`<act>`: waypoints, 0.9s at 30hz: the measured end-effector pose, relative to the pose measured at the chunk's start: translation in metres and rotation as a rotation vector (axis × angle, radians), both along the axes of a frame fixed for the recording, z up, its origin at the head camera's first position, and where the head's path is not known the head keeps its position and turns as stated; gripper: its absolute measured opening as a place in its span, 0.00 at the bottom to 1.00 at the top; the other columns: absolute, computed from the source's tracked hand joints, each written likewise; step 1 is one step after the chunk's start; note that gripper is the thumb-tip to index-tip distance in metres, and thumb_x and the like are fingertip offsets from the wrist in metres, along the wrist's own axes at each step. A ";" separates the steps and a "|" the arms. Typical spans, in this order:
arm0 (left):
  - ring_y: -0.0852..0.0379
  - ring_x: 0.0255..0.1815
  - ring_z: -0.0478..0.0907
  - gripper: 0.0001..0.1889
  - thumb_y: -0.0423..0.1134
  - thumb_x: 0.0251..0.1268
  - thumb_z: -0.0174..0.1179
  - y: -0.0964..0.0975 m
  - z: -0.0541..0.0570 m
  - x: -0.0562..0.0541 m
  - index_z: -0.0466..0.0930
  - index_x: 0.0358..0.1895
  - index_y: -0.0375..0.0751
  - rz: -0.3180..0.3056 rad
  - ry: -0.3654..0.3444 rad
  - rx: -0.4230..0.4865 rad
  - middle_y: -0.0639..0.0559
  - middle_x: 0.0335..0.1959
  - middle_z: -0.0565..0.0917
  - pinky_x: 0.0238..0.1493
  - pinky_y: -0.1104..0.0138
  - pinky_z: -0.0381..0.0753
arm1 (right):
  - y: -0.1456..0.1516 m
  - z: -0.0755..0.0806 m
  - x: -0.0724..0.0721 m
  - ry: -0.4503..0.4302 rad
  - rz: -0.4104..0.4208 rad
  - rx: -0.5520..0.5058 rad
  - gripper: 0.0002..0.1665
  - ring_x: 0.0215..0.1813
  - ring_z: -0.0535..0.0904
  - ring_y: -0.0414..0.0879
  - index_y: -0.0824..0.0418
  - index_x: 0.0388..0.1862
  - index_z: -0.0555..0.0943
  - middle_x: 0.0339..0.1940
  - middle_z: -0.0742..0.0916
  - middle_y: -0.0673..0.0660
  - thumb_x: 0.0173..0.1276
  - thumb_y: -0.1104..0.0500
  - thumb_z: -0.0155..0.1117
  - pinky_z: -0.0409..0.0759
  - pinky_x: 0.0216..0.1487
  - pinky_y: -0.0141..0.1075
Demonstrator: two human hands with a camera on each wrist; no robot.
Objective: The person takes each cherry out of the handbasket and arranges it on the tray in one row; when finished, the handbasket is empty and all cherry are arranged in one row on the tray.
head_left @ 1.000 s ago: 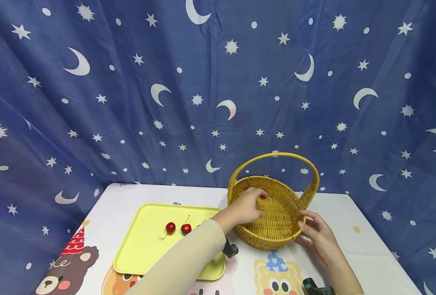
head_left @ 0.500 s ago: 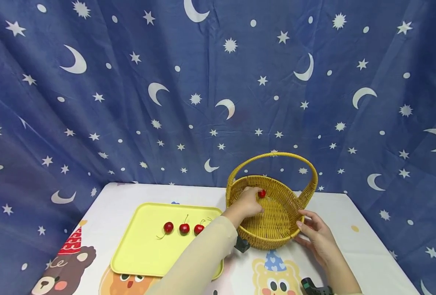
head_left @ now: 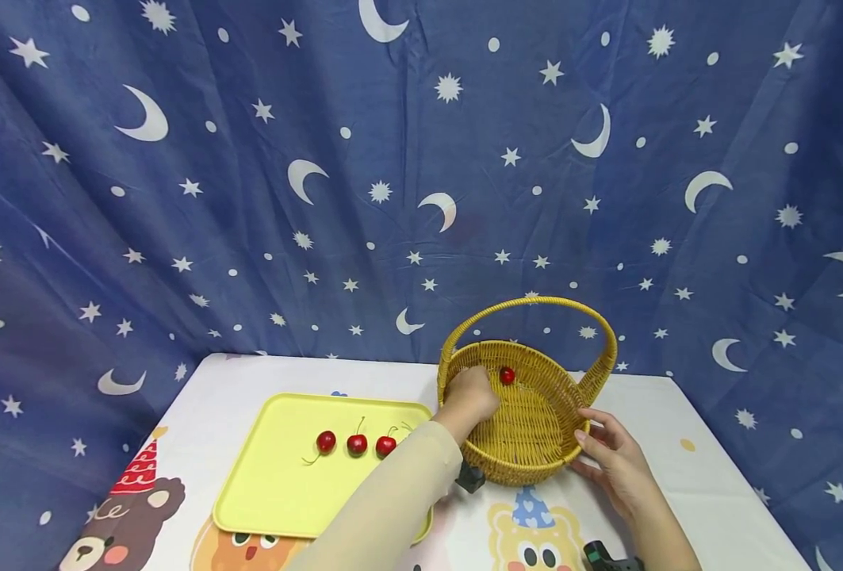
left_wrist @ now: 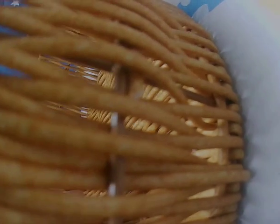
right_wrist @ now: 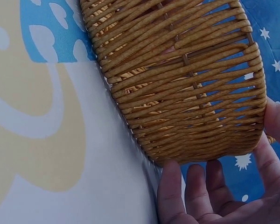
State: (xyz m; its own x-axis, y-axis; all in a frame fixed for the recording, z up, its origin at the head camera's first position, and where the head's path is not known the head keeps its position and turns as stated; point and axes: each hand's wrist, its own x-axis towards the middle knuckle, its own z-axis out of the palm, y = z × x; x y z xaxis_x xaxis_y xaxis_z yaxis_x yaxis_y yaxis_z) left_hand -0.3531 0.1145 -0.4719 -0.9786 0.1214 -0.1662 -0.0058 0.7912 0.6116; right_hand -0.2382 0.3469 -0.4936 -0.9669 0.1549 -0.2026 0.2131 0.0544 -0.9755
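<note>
The left hand point(head_left: 473, 394) reaches into the left side of a yellow woven basket point(head_left: 535, 424). Its back faces the head camera, its fingertips are hidden, and whether it holds anything cannot be seen. One red cherry point(head_left: 507, 376) lies inside the basket, right of that hand. At the basket's right side, the right hand point(head_left: 614, 460) grips the rim between thumb and fingers; in the right wrist view, its fingers point(right_wrist: 196, 191) touch the woven wall from outside. Through the left wrist camera, only the basket weave point(left_wrist: 130, 140) fills most of the view.
Left of the basket lies a yellow tray point(head_left: 271, 476), partly covered by the left sleeve point(head_left: 392, 492). Red cherries point(head_left: 356, 445) with stems rest on it in a row. The basket's arched handle point(head_left: 535, 300) stands upright. A blue star-and-moon curtain point(head_left: 364, 198) hangs behind the table.
The left hand has turned its fingers downward and out of sight within the basket, uncovering the cherry there. Its forearm has shifted right, exposing more cherries on the tray. The right hand has stayed put.
</note>
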 end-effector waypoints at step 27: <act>0.54 0.35 0.87 0.13 0.31 0.69 0.73 -0.007 0.014 0.011 0.87 0.54 0.42 -0.212 0.111 0.450 0.51 0.46 0.87 0.36 0.65 0.88 | 0.002 -0.002 -0.001 0.005 0.007 0.028 0.28 0.56 0.82 0.40 0.50 0.76 0.72 0.63 0.73 0.56 0.81 0.59 0.65 0.90 0.54 0.40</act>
State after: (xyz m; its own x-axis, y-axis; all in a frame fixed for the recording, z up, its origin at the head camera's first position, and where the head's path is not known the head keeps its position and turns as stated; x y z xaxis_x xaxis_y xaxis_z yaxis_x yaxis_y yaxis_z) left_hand -0.3422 0.1078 -0.4575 -0.9334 0.3552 0.0519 0.2109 0.4257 0.8799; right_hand -0.2396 0.3486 -0.4955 -0.9691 0.1534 -0.1930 0.2073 0.0831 -0.9747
